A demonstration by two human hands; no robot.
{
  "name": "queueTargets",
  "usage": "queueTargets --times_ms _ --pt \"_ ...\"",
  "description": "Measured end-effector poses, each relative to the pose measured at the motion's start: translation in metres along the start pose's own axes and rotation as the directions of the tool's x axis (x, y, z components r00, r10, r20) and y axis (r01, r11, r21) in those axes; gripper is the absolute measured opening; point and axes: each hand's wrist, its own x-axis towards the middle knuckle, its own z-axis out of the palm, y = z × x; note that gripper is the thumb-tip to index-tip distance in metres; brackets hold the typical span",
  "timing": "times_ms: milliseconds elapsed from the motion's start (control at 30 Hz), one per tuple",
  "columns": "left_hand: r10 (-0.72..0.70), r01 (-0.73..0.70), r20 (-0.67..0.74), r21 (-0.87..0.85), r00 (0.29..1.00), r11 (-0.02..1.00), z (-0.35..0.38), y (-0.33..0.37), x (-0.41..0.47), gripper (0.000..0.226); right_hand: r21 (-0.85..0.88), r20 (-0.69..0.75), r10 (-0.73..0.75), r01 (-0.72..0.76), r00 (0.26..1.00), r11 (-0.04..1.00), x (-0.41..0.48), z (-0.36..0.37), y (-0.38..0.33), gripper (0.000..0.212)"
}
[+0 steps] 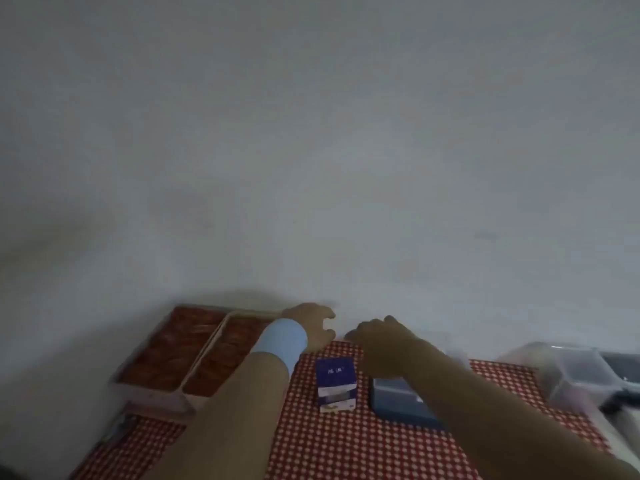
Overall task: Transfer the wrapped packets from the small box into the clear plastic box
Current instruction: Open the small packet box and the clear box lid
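Note:
A small blue and white box (336, 383) stands upright on the red checked tablecloth (346, 445). Beyond it, near the wall, my left hand (311, 323) with a light blue wristband hovers with its fingers curled apart and nothing in them. My right hand (375, 336) reaches in beside it, fingers loosely bent, empty as far as I can see. A clear plastic box (571, 375) sits at the right edge of the table. No wrapped packets are visible.
Two clear trays (180, 351) filled with reddish items lie side by side at the left. A flat blue-grey box (398, 400) lies under my right forearm. A plain wall rises right behind the table. The picture is blurred.

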Motion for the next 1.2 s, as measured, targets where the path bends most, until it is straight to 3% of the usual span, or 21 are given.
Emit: queueTargets --times_ms 167,233,400,533,667,767,900,1067,1200 --pt "-0.029 0.034 0.163 -0.031 0.986 0.999 0.062 -0.013 0.025 0.022 -0.126 0.013 -0.090 0.091 0.996 0.988 0.027 0.059 -0.012 0.057" --pt "-0.011 0.009 0.193 0.010 0.981 1.000 0.082 -0.017 0.030 0.021 -0.147 -0.017 -0.114 0.110 0.993 0.983 0.034 0.078 -0.017 0.066" --pt "0.093 -0.083 0.085 -0.122 0.992 0.989 0.105 -0.035 0.041 0.020 -0.196 -0.209 -0.132 0.091 0.969 0.976 0.046 0.110 -0.016 0.075" --pt "0.187 -0.181 0.028 -0.132 0.982 0.974 0.119 -0.048 0.038 0.054 -0.254 -0.367 -0.118 0.023 0.923 0.967 0.053 0.127 -0.014 0.067" --pt "0.236 -0.263 -0.234 -0.088 0.943 0.961 0.147 -0.052 0.029 0.042 -0.214 -0.501 -0.081 -0.033 0.862 0.976 0.042 0.143 -0.026 0.063" --pt "0.288 -0.382 -0.378 -0.202 0.880 0.902 0.167 -0.058 0.017 0.039 -0.214 -0.592 -0.099 -0.038 0.800 0.976 0.024 0.157 -0.038 0.053" --pt "0.278 -0.413 -0.423 -0.273 0.863 0.869 0.184 -0.065 0.004 0.043 -0.237 -0.666 -0.116 -0.061 0.736 0.970 0.006 0.169 -0.052 0.049" --pt "0.252 -0.388 -0.372 -0.357 0.893 0.850 0.186 -0.066 -0.002 0.040 -0.198 -0.743 -0.156 0.009 0.651 0.980 -0.009 0.171 -0.059 0.033" --pt "0.187 -0.329 -0.353 -0.403 0.917 0.854 0.182 -0.064 0.005 0.043 -0.257 -0.738 -0.212 0.024 0.641 0.966 -0.007 0.177 -0.049 0.034"
